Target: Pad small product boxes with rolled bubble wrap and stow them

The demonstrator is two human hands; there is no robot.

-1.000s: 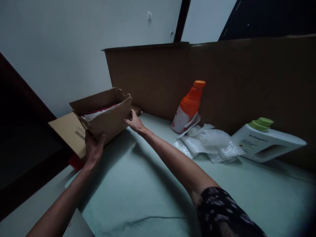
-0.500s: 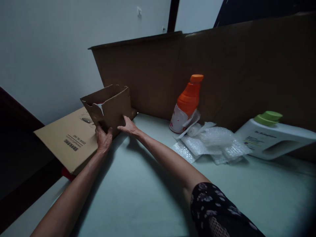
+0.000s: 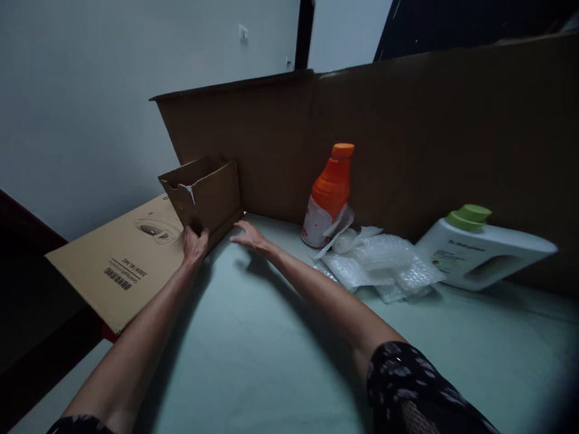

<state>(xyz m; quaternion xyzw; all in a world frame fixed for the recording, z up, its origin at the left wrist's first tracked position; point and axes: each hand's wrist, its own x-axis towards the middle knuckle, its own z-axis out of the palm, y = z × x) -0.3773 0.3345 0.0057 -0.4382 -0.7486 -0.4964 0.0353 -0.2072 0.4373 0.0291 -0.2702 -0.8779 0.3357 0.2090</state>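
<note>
Dim room [image 3: 99, 78], pale green table [image 3: 253, 337], open box [image 3: 217, 193] left of the orange bottle [image 3: 332, 181].
So the box is plain brown cardboard with a ragged, torn rim and a white scrap [image 3: 190, 191] at its near corner; something reddish inside, too dark to make out. It's on a flat printed carton [image 3: 131, 253], also left of the bottle. Got my left hand [image 3: 195, 244] at its near lower corner, fingers and thumb apart, can't tell if that's an actual grip. My right hand [image 3: 251, 235] is open, fingers spread, near its base. Bottle's capped, green-capped white jug [image 3: 493, 259] off to its right, bubble wrap [image 3: 375, 256] between.
</note>
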